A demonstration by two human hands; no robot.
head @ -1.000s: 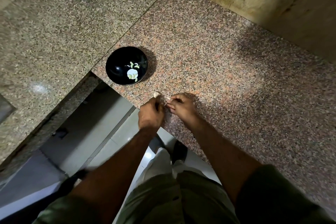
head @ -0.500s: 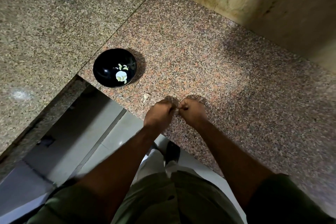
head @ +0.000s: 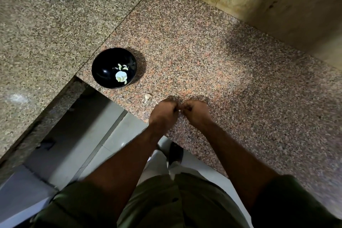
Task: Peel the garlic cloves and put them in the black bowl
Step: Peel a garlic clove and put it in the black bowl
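Meeting knuckle to knuckle over the near edge of the speckled granite tabletop (head: 212, 65), the left hand (head: 162, 114) and right hand (head: 197, 112) have their fingers curled around a small pale bit; what it is cannot be told. Just left lies a garlic clove (head: 147, 97), long axis running near-far. Farther left sits the round glossy black bowl (head: 103, 72), holding pale peeled cloves (head: 121, 76).

Left hand (head: 162, 112) and right hand (head: 196, 110) meet knuckle to knuckle, fingers curled.
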